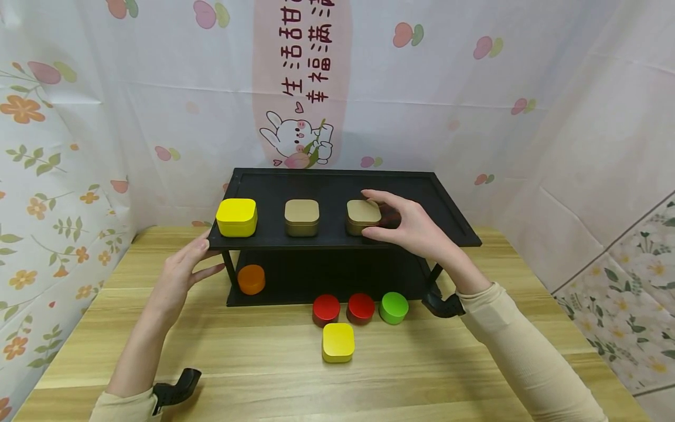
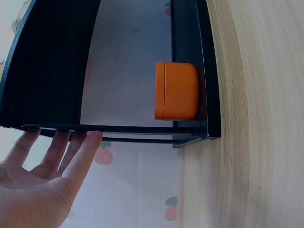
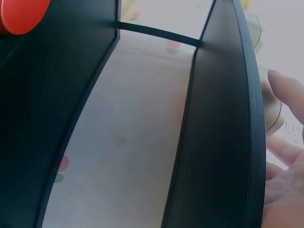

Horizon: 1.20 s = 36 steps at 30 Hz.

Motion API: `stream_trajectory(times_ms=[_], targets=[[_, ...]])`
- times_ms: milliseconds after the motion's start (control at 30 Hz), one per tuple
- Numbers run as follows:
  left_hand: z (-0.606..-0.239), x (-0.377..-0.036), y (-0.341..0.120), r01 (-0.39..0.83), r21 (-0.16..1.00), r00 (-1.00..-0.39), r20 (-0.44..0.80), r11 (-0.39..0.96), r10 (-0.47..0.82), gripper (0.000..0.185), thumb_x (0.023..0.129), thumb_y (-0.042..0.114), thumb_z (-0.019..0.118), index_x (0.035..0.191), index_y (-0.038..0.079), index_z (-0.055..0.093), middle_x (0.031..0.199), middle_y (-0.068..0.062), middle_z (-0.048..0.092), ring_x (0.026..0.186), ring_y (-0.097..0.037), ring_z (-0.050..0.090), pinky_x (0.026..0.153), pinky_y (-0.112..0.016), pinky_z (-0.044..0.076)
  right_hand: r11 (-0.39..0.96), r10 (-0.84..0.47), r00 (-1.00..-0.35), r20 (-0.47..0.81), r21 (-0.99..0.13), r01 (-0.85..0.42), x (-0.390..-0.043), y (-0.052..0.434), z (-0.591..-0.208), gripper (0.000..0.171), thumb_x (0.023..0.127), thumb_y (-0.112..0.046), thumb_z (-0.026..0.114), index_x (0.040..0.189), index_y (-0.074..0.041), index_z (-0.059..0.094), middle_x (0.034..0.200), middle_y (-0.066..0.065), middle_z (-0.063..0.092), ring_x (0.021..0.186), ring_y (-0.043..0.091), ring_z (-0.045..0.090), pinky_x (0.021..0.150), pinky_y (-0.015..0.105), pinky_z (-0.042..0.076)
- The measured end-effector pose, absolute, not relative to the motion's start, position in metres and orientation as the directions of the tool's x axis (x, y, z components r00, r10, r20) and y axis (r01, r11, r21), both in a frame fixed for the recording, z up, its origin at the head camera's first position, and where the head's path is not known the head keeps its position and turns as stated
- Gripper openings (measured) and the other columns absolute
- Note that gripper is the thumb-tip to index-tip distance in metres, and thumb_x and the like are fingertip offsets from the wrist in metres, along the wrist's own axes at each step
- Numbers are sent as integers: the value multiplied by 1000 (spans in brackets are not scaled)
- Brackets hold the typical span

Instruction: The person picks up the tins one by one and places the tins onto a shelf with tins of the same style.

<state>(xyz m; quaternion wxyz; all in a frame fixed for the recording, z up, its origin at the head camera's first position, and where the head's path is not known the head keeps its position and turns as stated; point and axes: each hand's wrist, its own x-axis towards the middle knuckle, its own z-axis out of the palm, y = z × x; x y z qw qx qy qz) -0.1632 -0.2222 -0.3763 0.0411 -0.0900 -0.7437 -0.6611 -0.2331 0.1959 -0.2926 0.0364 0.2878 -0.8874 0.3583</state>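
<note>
My right hand [image 1: 406, 225] holds a tan, rounded-square lidded tin [image 1: 363, 214] on the top board of a black two-tier shelf [image 1: 337, 241]. Its thumb is at the tin's front and a finger reaches behind it. In the right wrist view, the shelf edge partly hides that tin [image 3: 271, 107] and the fingers [image 3: 287, 92]. At the shelf's left end, my left hand [image 1: 179, 272] touches the upper board near its front corner. The left wrist view shows that hand's fingers [image 2: 78, 164] straight against the shelf's side.
Another tan tin [image 1: 302, 218] and a yellow box [image 1: 237, 218] stand on the top board. An orange tin [image 1: 251, 279] sits on the lower tier. Two red tins [image 1: 326, 309], a green tin [image 1: 394, 308] and a yellow tin [image 1: 338, 343] stand in front on the wooden table [image 1: 253, 363].
</note>
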Motion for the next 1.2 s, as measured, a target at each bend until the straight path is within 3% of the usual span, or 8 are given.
stream_trajectory(times_ms=[167,600,667,1200], targets=[[-377,-163,-222,190,977,-980,182,100,82,57,111,40,43,157,6,42,151,8,48,118,-2,59,91,-18,61,572,-469,-841,269,-633,-522,-230,199,-293,75,90,-25,82,155,-26,46,148,4,57,126,26,61,108,48,55],[-377,-164,-223,189,976,-980,181,105,82,57,111,40,43,157,7,41,154,5,47,118,-2,61,90,-17,61,553,-416,-854,313,-658,-511,-215,209,-298,77,90,-19,81,156,-28,44,149,5,55,127,24,61,110,47,54],[-376,-164,-223,187,977,-980,178,105,83,57,111,40,43,158,7,41,155,4,46,118,-2,61,90,-18,61,554,-402,-853,333,-654,-516,-213,211,-300,76,90,-19,82,155,-31,44,149,3,56,127,21,62,108,39,56],[-376,-164,-222,193,975,-979,185,113,81,55,111,40,43,157,9,44,149,10,50,117,-4,60,91,-18,61,544,-367,-807,462,-597,-590,-192,218,-306,78,88,-14,83,153,-36,46,146,7,58,124,16,64,98,15,56]])
